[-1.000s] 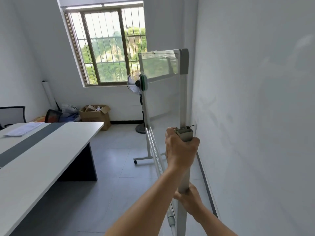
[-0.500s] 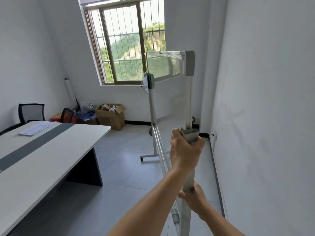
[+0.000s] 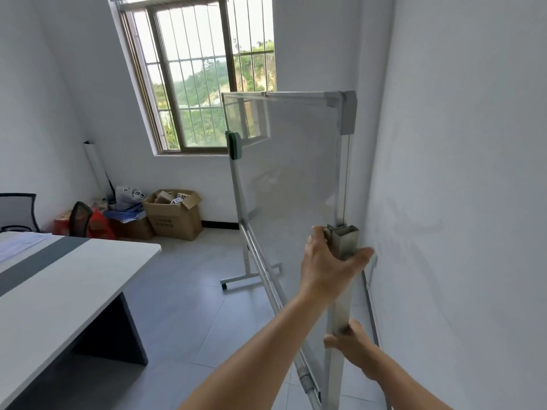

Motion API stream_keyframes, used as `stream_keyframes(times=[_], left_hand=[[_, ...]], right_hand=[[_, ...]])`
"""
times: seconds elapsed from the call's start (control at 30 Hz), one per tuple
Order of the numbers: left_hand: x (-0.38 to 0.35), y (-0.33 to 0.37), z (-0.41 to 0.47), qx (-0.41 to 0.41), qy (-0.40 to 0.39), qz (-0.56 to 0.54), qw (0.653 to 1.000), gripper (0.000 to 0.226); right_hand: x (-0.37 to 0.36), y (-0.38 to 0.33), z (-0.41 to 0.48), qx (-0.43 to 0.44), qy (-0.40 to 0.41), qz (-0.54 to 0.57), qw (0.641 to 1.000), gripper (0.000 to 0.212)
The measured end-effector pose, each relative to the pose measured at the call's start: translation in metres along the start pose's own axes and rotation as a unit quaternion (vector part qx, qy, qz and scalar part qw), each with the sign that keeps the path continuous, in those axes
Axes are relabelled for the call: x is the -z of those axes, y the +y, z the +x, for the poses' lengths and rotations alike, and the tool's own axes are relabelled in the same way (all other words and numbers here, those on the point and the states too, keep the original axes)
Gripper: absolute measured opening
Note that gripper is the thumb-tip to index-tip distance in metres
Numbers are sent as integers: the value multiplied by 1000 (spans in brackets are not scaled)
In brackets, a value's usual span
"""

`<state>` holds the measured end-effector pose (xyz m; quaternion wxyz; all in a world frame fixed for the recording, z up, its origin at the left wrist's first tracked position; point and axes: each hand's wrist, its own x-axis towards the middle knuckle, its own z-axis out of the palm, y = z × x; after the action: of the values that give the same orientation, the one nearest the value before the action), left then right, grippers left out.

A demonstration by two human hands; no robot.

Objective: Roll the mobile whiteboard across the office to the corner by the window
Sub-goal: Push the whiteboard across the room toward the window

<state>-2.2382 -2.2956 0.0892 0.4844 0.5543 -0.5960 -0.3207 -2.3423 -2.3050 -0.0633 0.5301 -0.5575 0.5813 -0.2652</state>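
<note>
Currently both hands are gripping the grey metal whiteboard post [image 3: 343,297], left hand [image 3: 328,261] above right hand [image 3: 353,349]; glossy framed whiteboard [image 3: 290,179] is extending lengthwise toward the barred window [image 3: 204,72] corner.

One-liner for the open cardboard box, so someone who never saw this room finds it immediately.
Start at the barred window on the far wall and drop to the floor beneath its sill. The cardboard box sits there against the wall, left of the whiteboard stand. It is the brown carton with flaps open and printing on its front, unlike the red bag and blue papers to its left.
</note>
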Motion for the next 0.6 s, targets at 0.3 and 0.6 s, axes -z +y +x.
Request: stream_keyframes(times=[0.3,0.6], left_hand=[[-19,-24,154,20,-59,-38,997,64],[-47,-43,286,25,-21,-38,999,60]], right_hand=[[71,-26,151,18,-44,-6,999,16],[124,-68,291,32,-99,-20,994,28]])
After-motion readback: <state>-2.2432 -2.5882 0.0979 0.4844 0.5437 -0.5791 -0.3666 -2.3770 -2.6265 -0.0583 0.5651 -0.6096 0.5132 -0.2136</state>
